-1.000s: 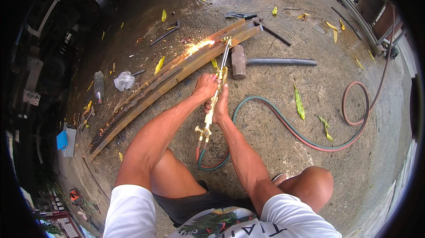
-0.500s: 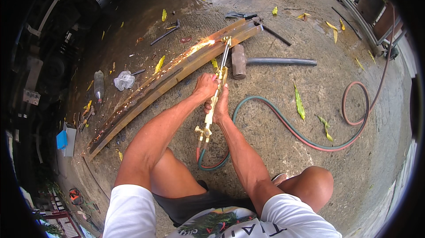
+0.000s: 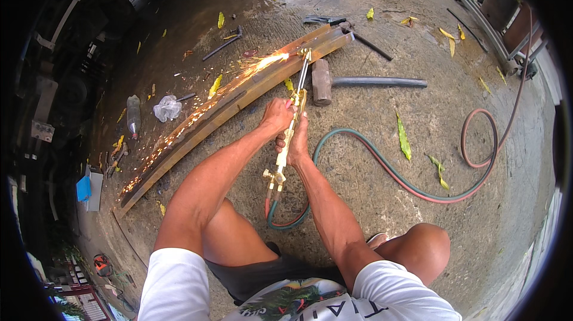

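Note:
Both hands grip a brass cutting torch (image 3: 280,163): my left hand (image 3: 277,117) is closed around its upper part, and my right hand (image 3: 295,142) is wrapped round the handle a little lower. The torch head sits at a long rusty steel beam (image 3: 154,175) lying diagonally on the concrete, and bright sparks (image 3: 261,66) stream leftward along the beam from it. Red and green hoses (image 3: 379,160) run from the torch's lower end in loops to the right. A sledgehammer (image 3: 322,82) with a dark handle lies just right of the torch tip.
Scattered on the concrete (image 3: 370,213) are yellow leaves, metal bars (image 3: 373,46), a plastic bottle (image 3: 132,115) and a crumpled plastic bag (image 3: 168,108). A grey-blue box (image 3: 85,188) lies at left beside dark vehicle parts. A wheeled metal trolley (image 3: 501,34) stands at upper right.
The spray of sparks varies in shape, with more of it now scattered along the lower left of the beam. My hands, the torch and the beam hold their positions.

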`<act>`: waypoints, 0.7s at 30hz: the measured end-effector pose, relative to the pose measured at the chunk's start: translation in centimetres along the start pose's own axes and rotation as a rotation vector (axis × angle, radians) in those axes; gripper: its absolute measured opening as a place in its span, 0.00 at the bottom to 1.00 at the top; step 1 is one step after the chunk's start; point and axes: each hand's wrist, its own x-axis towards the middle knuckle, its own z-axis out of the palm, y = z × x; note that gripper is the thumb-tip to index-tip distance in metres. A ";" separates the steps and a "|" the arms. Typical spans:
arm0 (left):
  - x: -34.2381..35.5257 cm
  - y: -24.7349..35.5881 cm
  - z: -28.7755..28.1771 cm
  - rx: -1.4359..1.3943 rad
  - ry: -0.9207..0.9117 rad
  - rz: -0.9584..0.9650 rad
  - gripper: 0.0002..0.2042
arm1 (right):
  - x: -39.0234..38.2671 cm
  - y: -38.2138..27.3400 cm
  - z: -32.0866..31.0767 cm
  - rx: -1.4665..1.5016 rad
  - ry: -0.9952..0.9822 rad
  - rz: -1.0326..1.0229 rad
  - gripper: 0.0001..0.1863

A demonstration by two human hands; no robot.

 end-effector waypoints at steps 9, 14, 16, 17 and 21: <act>0.0 -0.2 0.2 -0.029 0.013 -0.016 0.14 | -0.2 0.0 0.3 -0.030 0.022 -0.017 0.35; 0.3 -0.6 0.3 -0.029 0.002 -0.002 0.14 | 0.0 0.1 0.3 -0.036 0.020 -0.024 0.35; 0.4 -0.5 0.3 -0.043 -0.005 -0.011 0.14 | 0.1 0.0 0.2 -0.039 0.024 -0.022 0.35; 0.4 -0.5 0.4 -0.054 -0.009 -0.017 0.14 | 0.1 0.0 0.2 -0.041 0.028 -0.020 0.36; 0.6 -0.8 0.5 -0.071 -0.016 -0.044 0.13 | 0.1 0.0 0.3 -0.045 0.022 -0.024 0.36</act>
